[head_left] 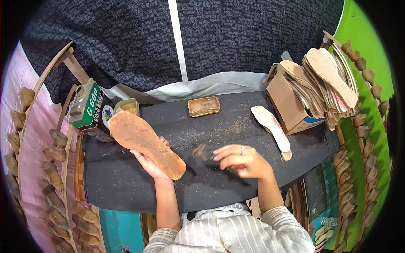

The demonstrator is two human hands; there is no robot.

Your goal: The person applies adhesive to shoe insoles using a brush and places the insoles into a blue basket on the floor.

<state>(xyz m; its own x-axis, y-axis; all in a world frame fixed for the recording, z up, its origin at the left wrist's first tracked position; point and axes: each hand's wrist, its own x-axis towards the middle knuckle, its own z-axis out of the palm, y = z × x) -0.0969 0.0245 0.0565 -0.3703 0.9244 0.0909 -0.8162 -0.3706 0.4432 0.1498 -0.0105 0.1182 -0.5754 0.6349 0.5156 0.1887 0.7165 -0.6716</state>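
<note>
My left hand (pixel 151 165) is closed around a brown shoe sole (pixel 145 141), tilted with its wide end to the upper left. The fingers wrap its narrower half from beneath, and the thumb shows at its left edge. To the right, over the table, my right hand (pixel 249 163) grips a brush (pixel 204 152) with dark, brown-tipped bristles. A bit of red shows under the fingers, likely its handle. The bristles point left at the sole, a gap apart from it. Beyond both hands, a small rectangular tin (pixel 204 114) with brownish residue stands on the table.
Pale insoles (pixel 272 128) lie at the table's right. Behind them, a cardboard box (pixel 284 101) holds many stacked insoles (pixel 329 82). At the left stand a green-and-black metal can (pixel 90 107) and a plastic tub (pixel 130 105). Racks of shoe lasts (pixel 55 152) flank the dark-covered table (pixel 118 181).
</note>
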